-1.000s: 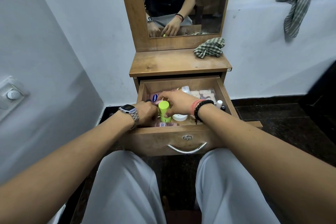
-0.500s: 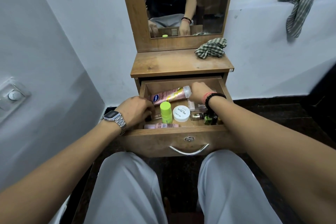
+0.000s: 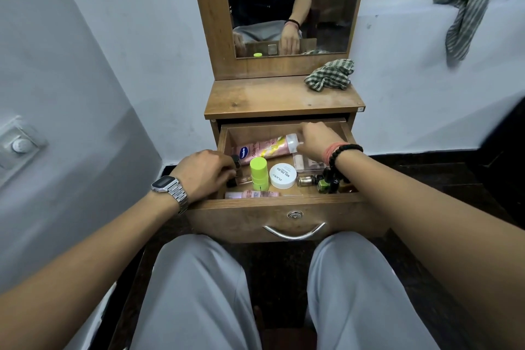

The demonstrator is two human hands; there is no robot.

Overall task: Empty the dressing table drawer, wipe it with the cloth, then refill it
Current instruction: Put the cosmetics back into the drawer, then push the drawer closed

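drawer [image 3: 279, 217] pulled open, full | left hand [image 3: 205, 173] fingers grasping dark bottle [image 3: 236, 162] at drawer's left side | right hand [image 3: 317, 140] fingers curled at pink tube [image 3: 265, 147] cap, grip unclear | cloth [image 3: 329, 74] on counter [image 3: 272, 99]

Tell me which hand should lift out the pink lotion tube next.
Probably the right hand: it is already at the white cap end of the pink lotion tube. The left hand is busy with small dark bottles at the drawer's left side.
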